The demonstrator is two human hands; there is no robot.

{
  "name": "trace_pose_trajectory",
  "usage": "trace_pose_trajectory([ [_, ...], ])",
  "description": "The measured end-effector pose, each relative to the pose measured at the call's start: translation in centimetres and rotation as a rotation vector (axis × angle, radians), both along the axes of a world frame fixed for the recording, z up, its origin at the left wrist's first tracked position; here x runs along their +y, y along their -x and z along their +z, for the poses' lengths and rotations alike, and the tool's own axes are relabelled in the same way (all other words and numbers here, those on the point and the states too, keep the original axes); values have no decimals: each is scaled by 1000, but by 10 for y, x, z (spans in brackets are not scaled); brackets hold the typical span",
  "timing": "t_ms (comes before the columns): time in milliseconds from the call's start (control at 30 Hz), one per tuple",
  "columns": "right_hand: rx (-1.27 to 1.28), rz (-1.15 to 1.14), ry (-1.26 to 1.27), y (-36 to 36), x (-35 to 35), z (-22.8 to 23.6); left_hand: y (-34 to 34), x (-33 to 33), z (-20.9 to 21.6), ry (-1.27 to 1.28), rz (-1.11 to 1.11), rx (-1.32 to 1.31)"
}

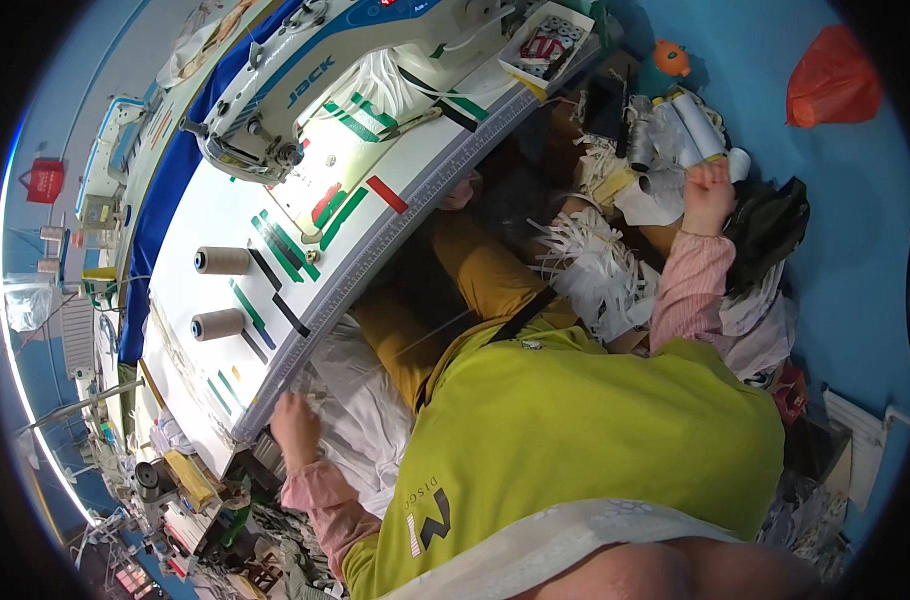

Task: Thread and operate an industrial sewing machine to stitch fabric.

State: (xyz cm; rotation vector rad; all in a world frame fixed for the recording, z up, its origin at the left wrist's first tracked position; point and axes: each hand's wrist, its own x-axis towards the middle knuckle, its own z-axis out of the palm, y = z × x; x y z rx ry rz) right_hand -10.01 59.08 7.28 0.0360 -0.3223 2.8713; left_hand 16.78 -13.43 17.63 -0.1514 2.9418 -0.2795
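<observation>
My left hand (pixel 295 430) is at the near left edge of the white sewing table (pixel 200 340), its fingers curled. White cloth (pixel 360 430) hangs right beside it, over my lap; whether the fingers grip it is hidden. Out to the right, my right hand (pixel 710 195) is raised with bent fingers, close to the lower end of a white thread cone (pixel 697 125). What those fingers close on cannot be made out. A bundle of white strips (pixel 600 270) lies below and left of the right hand, and a dark green cloth (pixel 770 230) is just to its right.
A sewing machine (pixel 325 80) stands on the table. Two beige thread cones (pixel 220 261), green, black and red strips (pixel 345 218) and a tray of bobbins (pixel 545 45) lie there. A measuring tape (pixel 415 205) runs along the curved edge. A red bag (pixel 833 80) hangs on the blue wall.
</observation>
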Motion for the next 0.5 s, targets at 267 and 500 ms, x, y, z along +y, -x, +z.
trace_pose_trajectory([
  [267,223,778,-812,-86,-306,93,113,194,77,-153,-666,335],
  [500,93,1270,-748,-108,-300,74,102,211,72,-170,-694,232],
])
